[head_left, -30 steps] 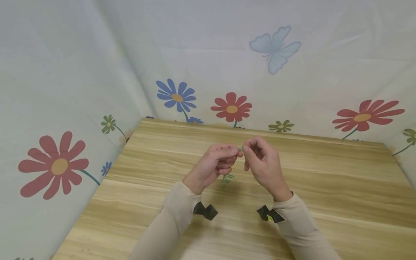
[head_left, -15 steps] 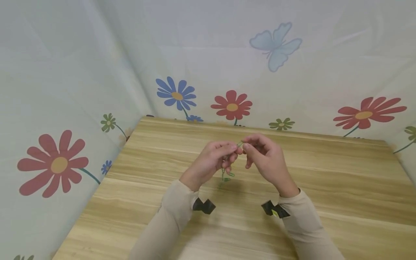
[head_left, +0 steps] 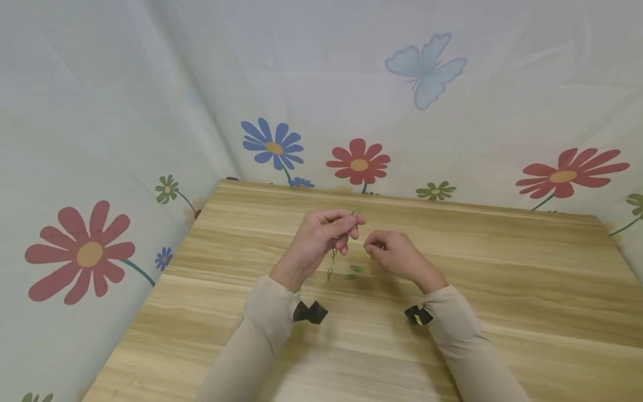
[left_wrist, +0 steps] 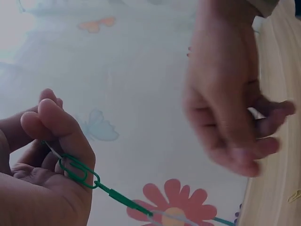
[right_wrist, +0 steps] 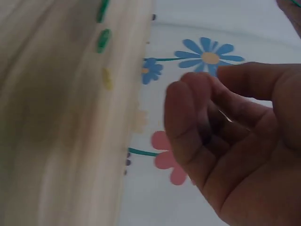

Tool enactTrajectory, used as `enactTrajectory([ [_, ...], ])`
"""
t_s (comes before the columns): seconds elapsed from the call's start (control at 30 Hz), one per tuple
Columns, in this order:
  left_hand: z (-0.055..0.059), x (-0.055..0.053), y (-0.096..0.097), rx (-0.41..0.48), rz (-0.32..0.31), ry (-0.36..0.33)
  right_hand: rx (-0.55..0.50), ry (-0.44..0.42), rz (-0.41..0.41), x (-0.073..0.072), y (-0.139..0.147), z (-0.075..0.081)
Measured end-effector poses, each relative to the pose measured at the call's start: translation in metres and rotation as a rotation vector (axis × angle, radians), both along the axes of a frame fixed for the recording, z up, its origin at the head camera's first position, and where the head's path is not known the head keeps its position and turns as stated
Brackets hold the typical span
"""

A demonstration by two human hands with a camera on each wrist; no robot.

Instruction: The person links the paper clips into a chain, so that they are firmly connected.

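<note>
My left hand (head_left: pixel 324 231) pinches a green paper clip (head_left: pixel 356 212) between thumb and fingertips. From that hand hangs a chain of linked clips; in the left wrist view a green paper clip (left_wrist: pixel 80 172) lies against the fingers, with another green one (left_wrist: pixel 124 200) hooked to it and a pale one (left_wrist: pixel 174 216) below. My right hand (head_left: pixel 402 257) is apart from the left, lower and to its right, fingers loosely bent and nothing between them. Beneath the hands, two loose green paper clips (head_left: pixel 356 268) (head_left: pixel 350 277) lie on the table.
A yellow paper clip (right_wrist: pixel 107 78) lies on the wood-grain table (head_left: pixel 502 290) near the loose green ones. White cloth walls (head_left: pixel 311 67) printed with flowers and a butterfly stand behind and to the left of the table.
My right hand has let go of the paper clip at the left fingertips and moved down toward the table. The left hand, with the chain, has shifted slightly left and up.
</note>
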State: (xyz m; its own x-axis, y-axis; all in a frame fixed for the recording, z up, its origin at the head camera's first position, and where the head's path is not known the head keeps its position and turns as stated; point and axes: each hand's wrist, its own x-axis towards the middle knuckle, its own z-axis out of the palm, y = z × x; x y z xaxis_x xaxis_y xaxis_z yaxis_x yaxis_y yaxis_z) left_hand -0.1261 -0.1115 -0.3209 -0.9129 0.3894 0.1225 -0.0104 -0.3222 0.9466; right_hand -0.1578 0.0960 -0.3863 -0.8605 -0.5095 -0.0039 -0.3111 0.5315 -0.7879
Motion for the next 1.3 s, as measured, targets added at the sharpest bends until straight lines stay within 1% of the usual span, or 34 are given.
enactTrajectory([
  [0.07,0.001,0.0,-0.001,-0.024,0.036,0.029,0.095,0.032,0.047,-0.003,-0.004,-0.01],
  [0.13,0.001,0.0,-0.002,-0.048,0.068,0.047,0.175,0.048,0.076,-0.004,-0.007,-0.02],
  [0.23,0.001,-0.001,-0.003,-0.086,0.104,0.061,0.236,0.047,0.09,-0.005,-0.012,-0.032],
  [0.37,0.003,-0.002,-0.003,-0.128,0.135,0.065,0.239,0.036,0.071,-0.003,-0.017,-0.038],
  [0.5,0.004,-0.002,-0.002,-0.156,0.137,0.067,0.234,0.033,0.04,0.0,-0.021,-0.042],
  [0.73,0.004,0.001,-0.001,-0.177,0.127,0.075,0.262,0.128,0.034,0.005,-0.03,-0.046],
  [0.87,0.004,0.002,0.0,-0.166,0.123,0.087,0.286,0.111,0.023,0.006,-0.032,-0.044],
  [0.97,0.004,0.003,0.0,-0.159,0.122,0.095,0.29,0.09,0.03,0.006,-0.031,-0.045],
  [1.07,0.003,0.004,0.0,-0.174,0.13,0.093,0.263,0.062,0.037,0.004,-0.028,-0.045],
  [1.17,0.003,0.004,0.0,-0.201,0.143,0.1,0.192,0.039,0.03,0.001,-0.023,-0.042],
  [1.23,0.004,0.004,0.0,-0.216,0.152,0.106,0.096,0.006,0.015,0.0,-0.019,-0.035],
  [1.3,0.004,0.003,0.001,-0.227,0.163,0.11,-0.054,-0.05,0.003,-0.001,-0.015,-0.025],
])
